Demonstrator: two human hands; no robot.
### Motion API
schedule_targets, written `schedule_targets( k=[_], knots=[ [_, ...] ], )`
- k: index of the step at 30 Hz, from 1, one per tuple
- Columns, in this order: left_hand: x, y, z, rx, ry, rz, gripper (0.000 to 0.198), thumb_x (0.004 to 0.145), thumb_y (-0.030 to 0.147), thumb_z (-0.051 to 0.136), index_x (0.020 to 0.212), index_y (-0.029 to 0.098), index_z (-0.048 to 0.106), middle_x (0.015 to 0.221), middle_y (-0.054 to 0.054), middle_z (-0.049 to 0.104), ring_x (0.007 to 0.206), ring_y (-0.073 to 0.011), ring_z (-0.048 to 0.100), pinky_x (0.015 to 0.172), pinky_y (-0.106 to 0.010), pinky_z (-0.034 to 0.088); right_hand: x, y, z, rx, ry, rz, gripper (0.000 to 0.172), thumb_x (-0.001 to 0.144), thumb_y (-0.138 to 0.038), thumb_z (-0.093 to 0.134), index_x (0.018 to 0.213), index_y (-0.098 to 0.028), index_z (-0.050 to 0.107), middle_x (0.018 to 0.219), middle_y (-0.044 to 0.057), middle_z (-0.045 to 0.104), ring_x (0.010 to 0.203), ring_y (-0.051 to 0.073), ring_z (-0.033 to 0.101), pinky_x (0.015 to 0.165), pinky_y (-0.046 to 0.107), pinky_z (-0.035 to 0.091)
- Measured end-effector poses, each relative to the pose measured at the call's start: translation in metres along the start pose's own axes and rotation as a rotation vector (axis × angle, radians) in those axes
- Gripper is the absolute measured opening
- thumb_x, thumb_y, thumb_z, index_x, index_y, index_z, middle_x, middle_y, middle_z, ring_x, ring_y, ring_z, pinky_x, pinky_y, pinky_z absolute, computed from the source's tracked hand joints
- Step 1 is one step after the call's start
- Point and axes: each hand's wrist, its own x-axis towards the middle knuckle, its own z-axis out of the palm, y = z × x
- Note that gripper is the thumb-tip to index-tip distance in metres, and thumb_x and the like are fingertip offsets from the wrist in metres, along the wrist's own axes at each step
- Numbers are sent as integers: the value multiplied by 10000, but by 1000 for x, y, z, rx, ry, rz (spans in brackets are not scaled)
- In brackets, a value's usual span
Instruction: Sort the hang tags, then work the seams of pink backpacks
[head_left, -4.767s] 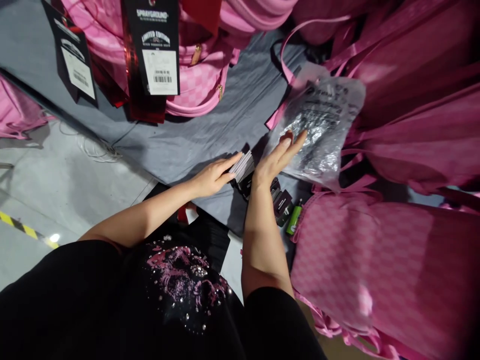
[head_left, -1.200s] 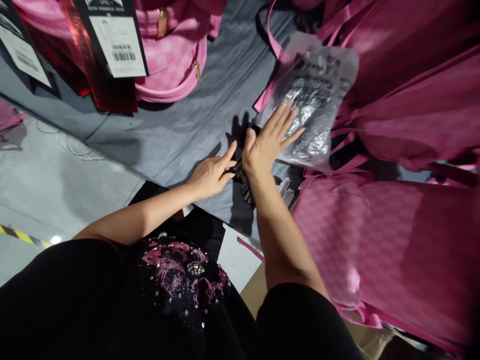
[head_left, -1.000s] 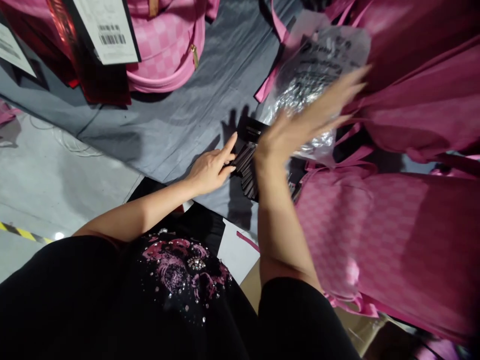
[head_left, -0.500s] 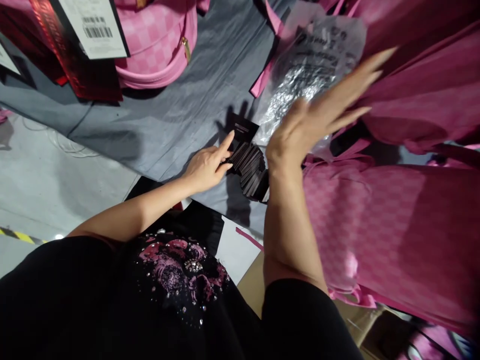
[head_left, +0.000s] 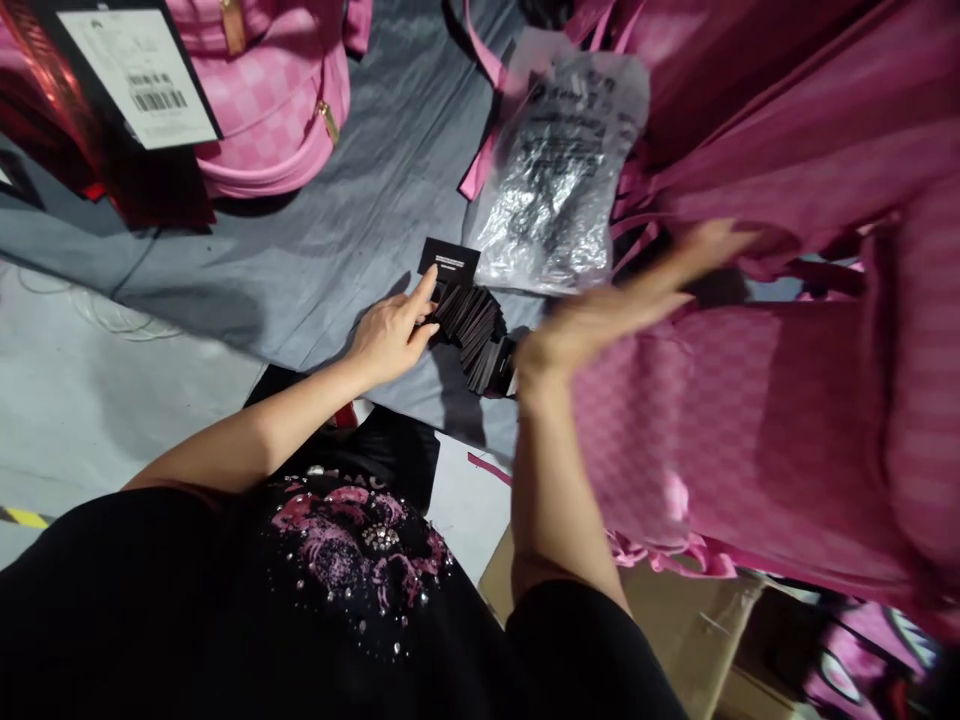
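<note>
Grey cloth [head_left: 337, 230] carries a fanned row of black cards [head_left: 471, 325], 1 plastic bag [head_left: 551, 185] just beside them and, farther left, 1 pink bag [head_left: 274, 115].

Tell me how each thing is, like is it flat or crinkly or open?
Cards: spread in an overlapping, curved row
End card: flat, printed side up
Plastic bag: lying down, crinkled
Cloth: spread out, wrinkled
Tag: barcode showing
Box: partly hidden; can't tell if open
Left hand: at the cards, index and thumb apart
Right hand: blurred, fingers stretched out
</note>
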Motion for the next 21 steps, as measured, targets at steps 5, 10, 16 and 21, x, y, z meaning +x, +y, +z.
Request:
schedule_targets(
  k=[5,10,16,21],
  knots=[
    [0,3,-5,28,-14,-2,733,928,191,572,1587,192,252,1216,-35,737,1107,-166,669,1012,-340,510,-15,-4,26,-133,31,74,766,1010,-552,165,1622,-103,67,1677,246,129,1578,369,61,1173,748,63],
    [1,17,-22,177,-27,-33,591,953,232,552,1526,210,411,1256,-63,712,1119,-206,653,969,-363,519,-48,22,-32,-24,385,108,691,1017,-494,38,1604,-202,-183,1692,186,67,1586,353,63,1166,754,59],
    [6,35,-11,486,-32,292,441,981,261,515,1414,193,561,1517,-119,519,1364,-320,478,1072,-488,404,-113,43,-27,45,406,214,689,1024,-475,115,1633,-167,20,1669,212,195,1580,366,108,1180,739,85],
    [3,33,8,564,-177,337,479,986,293,515,1444,152,522,1563,-154,457,1421,-360,421,1148,-573,310,-130,38,3,-5,286,223,665,1018,-439,215,1630,-188,149,1645,191,298,1568,377,158,1166,760,104]
  ],
)
